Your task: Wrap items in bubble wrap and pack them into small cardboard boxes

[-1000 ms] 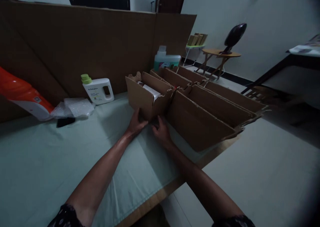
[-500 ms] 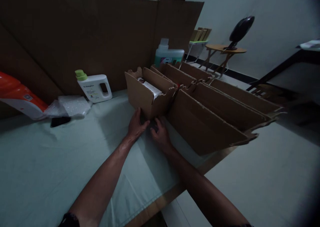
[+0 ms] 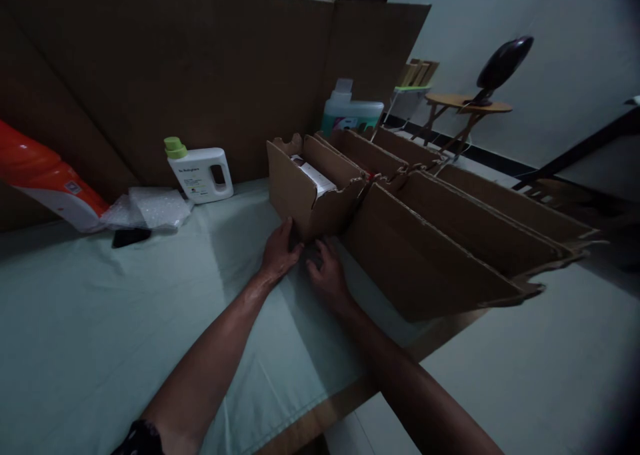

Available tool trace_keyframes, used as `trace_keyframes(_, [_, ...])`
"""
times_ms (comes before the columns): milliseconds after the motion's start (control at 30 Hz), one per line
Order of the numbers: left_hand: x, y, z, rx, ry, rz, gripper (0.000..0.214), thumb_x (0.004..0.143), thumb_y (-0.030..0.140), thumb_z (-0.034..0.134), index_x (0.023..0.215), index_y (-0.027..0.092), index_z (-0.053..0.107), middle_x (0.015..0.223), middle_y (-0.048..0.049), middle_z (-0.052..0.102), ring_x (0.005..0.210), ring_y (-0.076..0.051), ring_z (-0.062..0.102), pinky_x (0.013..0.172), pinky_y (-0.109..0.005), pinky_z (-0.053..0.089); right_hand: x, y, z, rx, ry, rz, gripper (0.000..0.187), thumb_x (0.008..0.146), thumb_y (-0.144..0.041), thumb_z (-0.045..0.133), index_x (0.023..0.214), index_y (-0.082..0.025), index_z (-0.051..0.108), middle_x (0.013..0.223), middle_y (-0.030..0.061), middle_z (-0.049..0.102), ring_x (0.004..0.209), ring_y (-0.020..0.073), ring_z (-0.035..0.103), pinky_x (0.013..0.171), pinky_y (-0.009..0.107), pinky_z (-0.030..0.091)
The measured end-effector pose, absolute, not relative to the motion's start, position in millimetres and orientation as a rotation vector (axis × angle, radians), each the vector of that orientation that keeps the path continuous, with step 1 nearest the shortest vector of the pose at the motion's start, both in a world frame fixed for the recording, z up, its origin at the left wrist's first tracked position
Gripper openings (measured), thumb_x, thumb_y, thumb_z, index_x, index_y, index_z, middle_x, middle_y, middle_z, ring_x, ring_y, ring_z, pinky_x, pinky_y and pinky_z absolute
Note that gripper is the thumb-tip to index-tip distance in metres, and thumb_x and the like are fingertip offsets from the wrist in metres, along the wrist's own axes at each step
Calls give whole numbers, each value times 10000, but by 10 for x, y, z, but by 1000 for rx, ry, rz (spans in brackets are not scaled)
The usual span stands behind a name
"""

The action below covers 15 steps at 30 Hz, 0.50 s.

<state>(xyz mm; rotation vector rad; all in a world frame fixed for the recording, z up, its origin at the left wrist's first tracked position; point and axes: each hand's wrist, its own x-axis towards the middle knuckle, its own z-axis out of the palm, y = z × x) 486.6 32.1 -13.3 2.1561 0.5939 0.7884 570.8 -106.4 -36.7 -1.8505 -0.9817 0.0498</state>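
My left hand (image 3: 280, 251) rests at the lower near corner of a small cardboard box (image 3: 291, 195), fingers apart and fingertips against its side. Close by on the right, my right hand (image 3: 327, 271) is at the foot of the same box's front, fingers spread and slightly bent; whether they touch the cardboard I cannot tell. Neither hand grips anything. A white packet (image 3: 318, 178) lies inside that box. Against its right side stands a cardboard organizer (image 3: 425, 248) with several long open compartments, reaching past the table edge.
A white bottle with a green cap (image 3: 203, 175) stands by the cardboard screen (image 3: 200, 75). To its left are bubble wrap (image 3: 157, 208), a black flat object (image 3: 131, 237) and an orange-and-white bottle (image 3: 55, 181). A teal liquid bottle (image 3: 353, 115) stands behind the boxes.
The view has swung a little to the left, so everything appears farther right. Both hands keep their place at the box's foot, and the right fingers look slightly straighter.
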Motion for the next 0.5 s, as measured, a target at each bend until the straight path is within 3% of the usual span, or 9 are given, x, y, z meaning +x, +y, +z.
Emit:
trace_keyframes(333, [4843, 355, -166, 2108, 561, 786, 759, 789, 364, 707, 1487, 171, 478, 1491, -152, 547, 1397, -371, 475, 1206, -536, 333, 5678, -1081, -293, -1861, -996, 91, 551, 842, -264, 592, 1380, -149, 572, 1521, 204, 462, 1399, 341, 477, 1139, 557, 442])
trace_keyframes(500, [4843, 330, -116, 2036, 540, 816, 864, 779, 372, 740, 1529, 141, 379, 1552, -181, 471, 1447, -352, 426, 1227, -516, 304, 5660, -1063, -277, -1853, -974, 65, 550, 814, -219, 580, 1360, -157, 580, 1508, 185, 479, 1394, 322, 480, 1160, 534, 424])
